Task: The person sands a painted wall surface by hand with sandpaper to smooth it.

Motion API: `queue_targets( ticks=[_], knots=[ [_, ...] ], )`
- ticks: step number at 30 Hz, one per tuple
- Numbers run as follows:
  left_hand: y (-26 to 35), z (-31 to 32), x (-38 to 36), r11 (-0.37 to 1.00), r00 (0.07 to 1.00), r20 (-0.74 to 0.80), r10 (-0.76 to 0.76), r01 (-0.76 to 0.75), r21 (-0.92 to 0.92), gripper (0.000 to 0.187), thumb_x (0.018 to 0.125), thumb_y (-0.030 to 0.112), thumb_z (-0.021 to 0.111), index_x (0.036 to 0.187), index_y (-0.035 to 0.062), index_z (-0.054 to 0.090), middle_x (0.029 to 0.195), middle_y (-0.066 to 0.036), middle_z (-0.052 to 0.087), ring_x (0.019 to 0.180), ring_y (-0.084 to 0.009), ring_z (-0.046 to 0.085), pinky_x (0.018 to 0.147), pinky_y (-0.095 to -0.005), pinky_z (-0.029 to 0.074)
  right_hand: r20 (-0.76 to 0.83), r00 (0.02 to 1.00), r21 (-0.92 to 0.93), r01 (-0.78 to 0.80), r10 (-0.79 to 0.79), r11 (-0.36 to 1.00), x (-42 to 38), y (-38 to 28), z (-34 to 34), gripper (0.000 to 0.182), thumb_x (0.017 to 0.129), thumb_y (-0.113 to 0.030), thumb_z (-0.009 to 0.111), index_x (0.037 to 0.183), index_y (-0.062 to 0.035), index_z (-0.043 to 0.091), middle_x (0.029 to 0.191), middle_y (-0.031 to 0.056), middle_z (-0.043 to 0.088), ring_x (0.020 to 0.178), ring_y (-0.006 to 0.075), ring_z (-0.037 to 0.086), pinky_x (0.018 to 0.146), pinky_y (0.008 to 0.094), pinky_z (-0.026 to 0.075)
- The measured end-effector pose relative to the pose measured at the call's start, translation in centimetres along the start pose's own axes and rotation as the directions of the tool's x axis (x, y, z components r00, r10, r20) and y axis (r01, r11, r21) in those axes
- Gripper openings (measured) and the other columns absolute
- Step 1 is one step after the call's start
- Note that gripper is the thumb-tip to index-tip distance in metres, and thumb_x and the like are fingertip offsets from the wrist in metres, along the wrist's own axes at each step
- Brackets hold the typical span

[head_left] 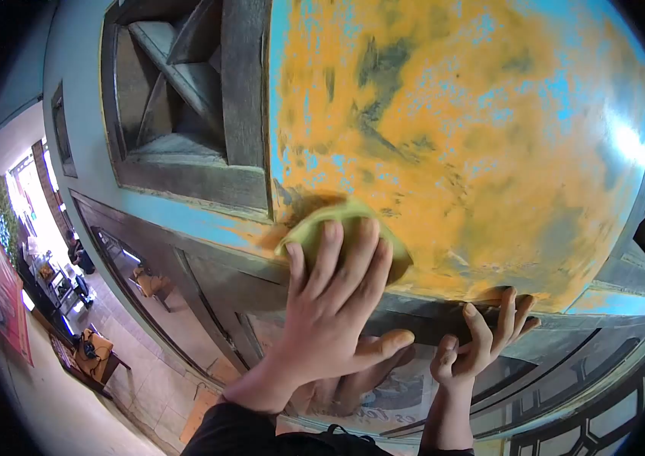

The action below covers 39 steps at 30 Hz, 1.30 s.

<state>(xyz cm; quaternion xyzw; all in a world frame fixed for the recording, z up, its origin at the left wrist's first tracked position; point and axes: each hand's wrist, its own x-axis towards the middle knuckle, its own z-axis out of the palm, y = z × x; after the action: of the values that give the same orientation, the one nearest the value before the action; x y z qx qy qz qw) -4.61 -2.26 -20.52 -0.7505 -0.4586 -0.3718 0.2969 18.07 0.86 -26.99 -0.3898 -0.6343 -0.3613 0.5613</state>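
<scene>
Two bare hands work at a wall panel [459, 167], patched in orange, blue and grey, as seen from the head camera. The left hand [326, 311], its forearm rising from about 7 o'clock, lies back outward near the centre, four fingers extended toward 12 o'clock and pressed flat over a yellow-green sheet [350, 210] at the panel's lower-left corner. Its thumb juts toward 3 o'clock, off the sheet; the fingers are not curled around it. Apart from it, at 4 o'clock, the right hand [477, 342] is raised, thumb set away from half-bent, spread fingers near the dark rail [421, 305] beneath the panel; whether they touch cannot be told. A carved wooden frame [246, 99] sits at 11 o'clock, an orange-seated chair [94, 356] at 8.
</scene>
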Motion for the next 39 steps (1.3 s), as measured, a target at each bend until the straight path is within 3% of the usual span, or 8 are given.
queue_targets(
  ticks=[11,15,18,21,26,29,34,39],
  knots=[
    [-1.3,1.4,-1.0,1.0,0.992,-0.126,0.003,-0.001,0.011,0.095,0.094,0.068,0.047,0.154,-0.0028,0.032,0.165,-0.025,0.021,0.154,-0.0462,0.007,0.119,-0.0616,-0.005,-0.01,1.0,0.012,0.01,-0.01,1.0,-0.2,0.2,0.1,0.042,0.101,-0.046,0.043,0.122,-0.0157,0.063,0.154,0.0238,0.041,0.151,0.0467,0.021,0.12,0.0642,0.0],
    [-7.9,0.3,-4.4,0.921,0.89,-0.238,-0.39,0.379,-0.089,0.096,0.096,0.065,0.046,0.159,-0.0021,0.02,0.166,-0.025,0.013,0.154,-0.0456,0.004,0.12,-0.0618,-0.003,-0.025,0.999,0.01,0.024,-0.023,1.0,-0.5,0.7,0.4,0.041,0.103,-0.047,0.042,0.122,-0.0181,0.063,0.155,0.0213,0.041,0.15,0.0475,0.022,0.12,0.0653,0.002],
    [-8.4,1.8,-4.8,0.933,0.861,-0.362,-0.357,0.311,-0.18,0.09,0.094,0.061,0.052,0.152,-0.0058,0.035,0.163,-0.028,0.023,0.153,-0.0465,0.011,0.119,-0.0635,0.001,-0.024,0.999,-0.006,-0.032,0.032,0.999,-0.3,-0.1,0.3,0.039,0.104,-0.049,0.041,0.124,-0.0227,0.062,0.155,0.0195,0.041,0.149,0.0491,0.022,0.12,0.0666,0.003],
    [-7.0,1.6,-5.5,0.983,0.957,-0.229,-0.178,0.184,0.007,0.091,0.098,0.06,0.045,0.157,-0.0045,0.021,0.166,-0.026,0.014,0.154,-0.0466,0.006,0.122,-0.0568,0.002,-0.044,0.999,-0.023,0.013,-0.014,1.0,-0.2,0.0,0.5,0.045,0.104,-0.046,0.04,0.126,-0.0122,0.06,0.154,0.0214,0.042,0.15,0.0474,0.023,0.12,0.065,0.006],
    [-10.5,-0.1,-5.1,0.924,0.883,-0.275,-0.381,0.374,-0.078,0.096,0.097,0.066,0.045,0.154,-0.0093,0.026,0.165,-0.028,0.017,0.153,-0.0482,0.008,0.121,-0.0595,0.001,-0.075,0.997,-0.018,-0.025,0.024,1.0,-0.2,-0.4,0.8,0.05,0.106,-0.05,0.038,0.128,-0.01,0.058,0.155,0.0214,0.041,0.15,0.044,0.026,0.121,0.0632,0.007],
    [-8.2,1.1,-6.3,0.979,0.953,-0.228,-0.202,0.199,-0.035,0.093,0.098,0.062,0.043,0.154,-0.0098,0.025,0.165,-0.027,0.018,0.154,-0.0464,0.009,0.122,-0.0558,0.005,-0.051,0.998,-0.04,-0.031,0.029,0.999,-0.7,-0.2,0.8,0.049,0.106,-0.049,0.038,0.13,-0.0099,0.056,0.156,0.0218,0.04,0.15,0.0447,0.025,0.12,0.0638,0.006],
    [-12.8,-0.6,-5.1,0.919,0.852,-0.343,-0.395,0.368,-0.144,0.09,0.096,0.058,0.049,0.153,-0.0084,0.029,0.165,-0.026,0.018,0.154,-0.0468,0.008,0.121,-0.0604,0.002,-0.04,0.998,-0.024,-0.042,0.041,0.999,-0.4,-1.0,0.8,0.048,0.106,-0.048,0.038,0.135,-0.0126,0.053,0.157,0.022,0.037,0.15,0.0461,0.022,0.119,0.0667,0.004],
    [-12.0,0.7,-5.7,0.956,0.869,-0.399,-0.292,0.263,-0.128,0.082,0.097,0.056,0.05,0.15,-0.0061,0.039,0.162,-0.025,0.028,0.153,-0.0453,0.015,0.121,-0.0597,0.006,-0.044,0.994,0.008,-0.102,0.102,0.995,-1.4,-1.7,1.4,0.057,0.106,-0.052,0.034,0.137,-0.007,0.051,0.154,0.023,0.036,0.15,0.0465,0.02,0.117,0.067,0.012]
  ],
)
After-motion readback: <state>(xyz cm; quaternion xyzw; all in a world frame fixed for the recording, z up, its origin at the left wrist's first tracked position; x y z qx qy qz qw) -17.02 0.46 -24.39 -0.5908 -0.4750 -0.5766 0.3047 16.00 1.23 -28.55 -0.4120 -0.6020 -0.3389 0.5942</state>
